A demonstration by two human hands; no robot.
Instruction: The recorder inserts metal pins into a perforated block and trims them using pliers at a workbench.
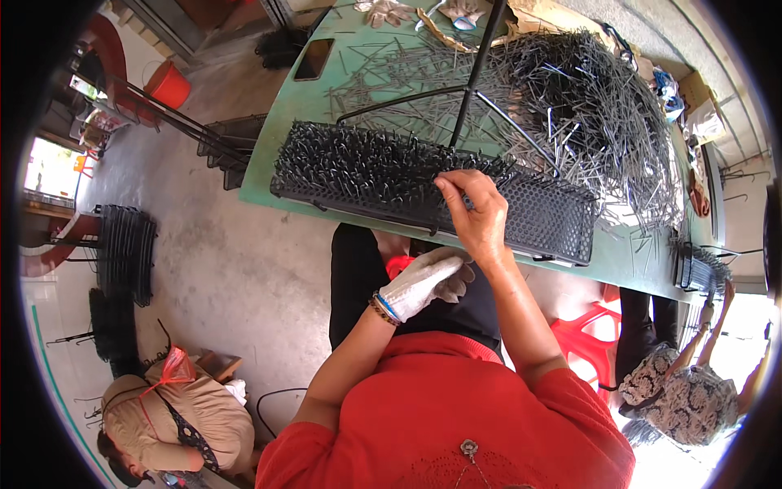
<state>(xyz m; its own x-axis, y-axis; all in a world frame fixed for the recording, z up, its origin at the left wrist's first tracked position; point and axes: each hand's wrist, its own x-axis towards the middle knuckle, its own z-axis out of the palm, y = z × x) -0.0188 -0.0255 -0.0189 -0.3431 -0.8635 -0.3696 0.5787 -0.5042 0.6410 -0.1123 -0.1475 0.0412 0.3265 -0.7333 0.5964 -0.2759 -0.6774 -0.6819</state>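
A long black perforated metal rack (546,216) lies along the near edge of the green table. Its left and middle holes are thick with short black hooks (350,163); at the right end many holes are bare. My bare right hand (479,210) reaches over the rack, thumb and forefinger pinched on a small black hook at the edge of the filled part. My left hand (428,281), in a white glove, hangs below the table edge near my lap. Its fingers curl loosely, and nothing shows between them.
A large heap of loose metal hooks (595,122) covers the table's right side. A dark stand pole (476,73) rises behind the rack. A phone (314,59) and gloves (383,11) lie farther back. Co-workers (179,416) sit at left and right (684,391). Stacked racks (125,253) stand left.
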